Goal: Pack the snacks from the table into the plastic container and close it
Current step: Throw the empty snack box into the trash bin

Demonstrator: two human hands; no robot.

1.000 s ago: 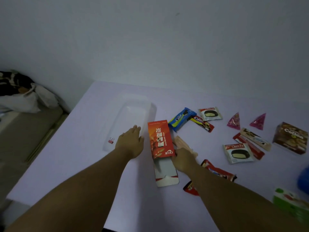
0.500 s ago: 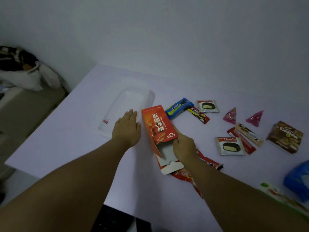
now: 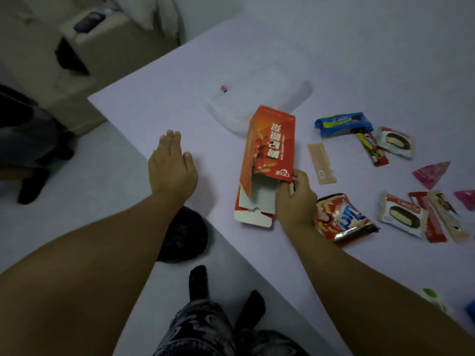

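Right hand (image 3: 295,199) pinched the orange box (image 3: 270,145) at its open end; left hand (image 3: 172,168) lay flat, fingers straight, on the counter (image 3: 159,109).

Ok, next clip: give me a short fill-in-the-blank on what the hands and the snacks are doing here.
1. The right hand grips the open end of the ____ carton.
2. The left hand lies flat and holds ____.
3. The clear plastic container holds ____ snacks so far.
4. The blue Oreo pack lies on the ____, not in the container.

Missing words: orange; nothing; no; table
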